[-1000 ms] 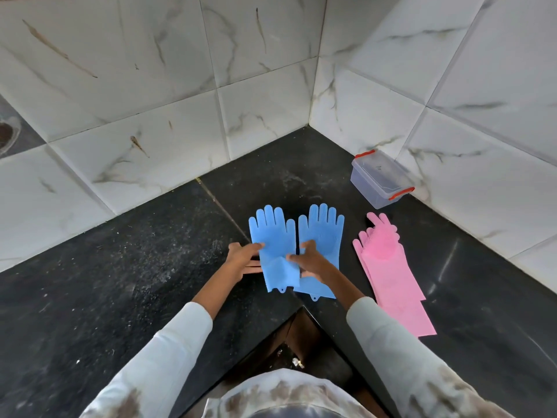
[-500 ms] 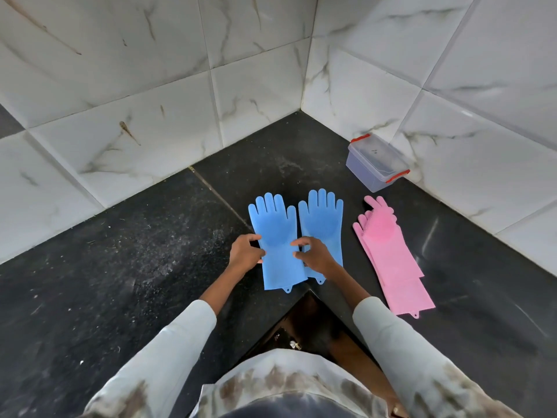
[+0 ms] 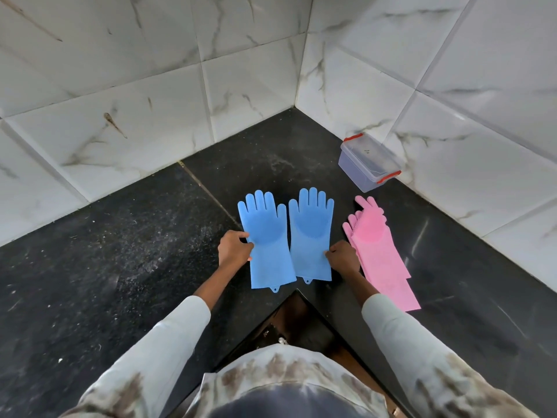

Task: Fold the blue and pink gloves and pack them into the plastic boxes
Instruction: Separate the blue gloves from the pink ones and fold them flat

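Two blue gloves lie flat side by side on the black counter, fingers pointing away from me. My left hand (image 3: 234, 248) pinches the outer left edge of the left blue glove (image 3: 266, 239). My right hand (image 3: 343, 257) grips the right edge of the right blue glove (image 3: 310, 235). The pink gloves (image 3: 380, 251) lie stacked to the right, partly under my right wrist. A clear plastic box (image 3: 368, 162) with red clips and its lid on stands at the back right against the wall.
The black counter (image 3: 120, 267) fills a tiled corner, with white marble-look walls (image 3: 150, 101) on both sides. The counter's inner corner edge (image 3: 297, 292) lies just below the blue gloves. Dust speckles the left stretch.
My right hand moved from the gap between the blue gloves to the right glove's outer edge. The gloves now lie slightly apart. My left hand stays at the left glove's edge.
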